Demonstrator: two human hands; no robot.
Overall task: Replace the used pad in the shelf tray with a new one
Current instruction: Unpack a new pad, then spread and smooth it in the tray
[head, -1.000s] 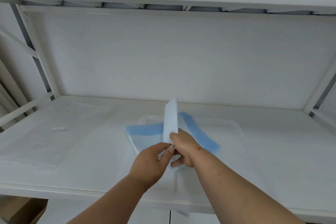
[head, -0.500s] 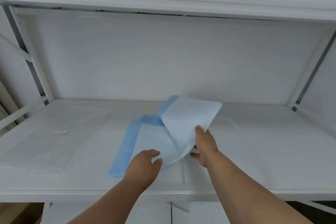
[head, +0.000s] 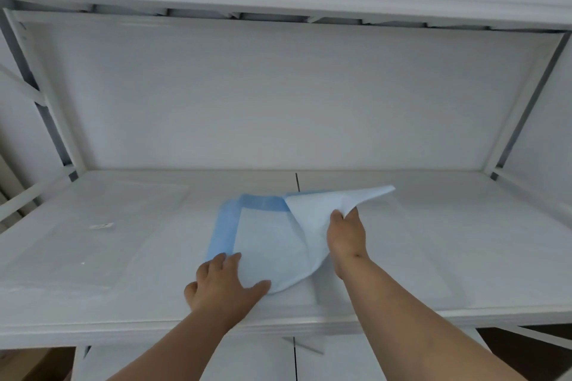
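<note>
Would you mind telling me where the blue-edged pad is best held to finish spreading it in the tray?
Probably the raised right flap of the pad, from the right, where the right hand already pinches it. That part is lifted and still folded. The left hand presses the near left corner flat, anchoring it.

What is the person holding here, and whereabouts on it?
The blue-edged pad. The right hand pinches its folded-over flap, lifting it. The left hand lies flat on the pad's near left corner, pressing rather than gripping.
</note>
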